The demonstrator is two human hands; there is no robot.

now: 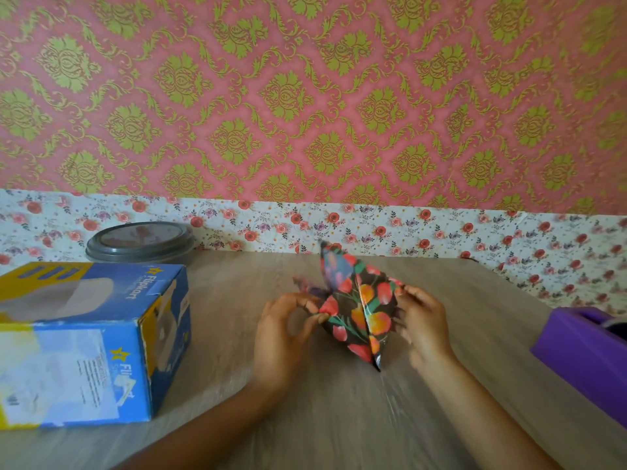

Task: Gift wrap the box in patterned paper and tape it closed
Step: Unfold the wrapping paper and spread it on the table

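Observation:
A small parcel wrapped in black paper with red and orange tulips stands tilted on one corner on the wooden table. Paper flaps stick up behind it and out to its left. My left hand pinches the paper at the parcel's left edge. The parcel's right edge is gripped by the fingers of my right hand. The box inside the paper is hidden. A purple tape dispenser sits at the right edge of the view, apart from both hands.
A blue and yellow cardboard box lies at the left of the table. A grey round lidded container stands behind it by the wall. Floral paper lines the wall's base.

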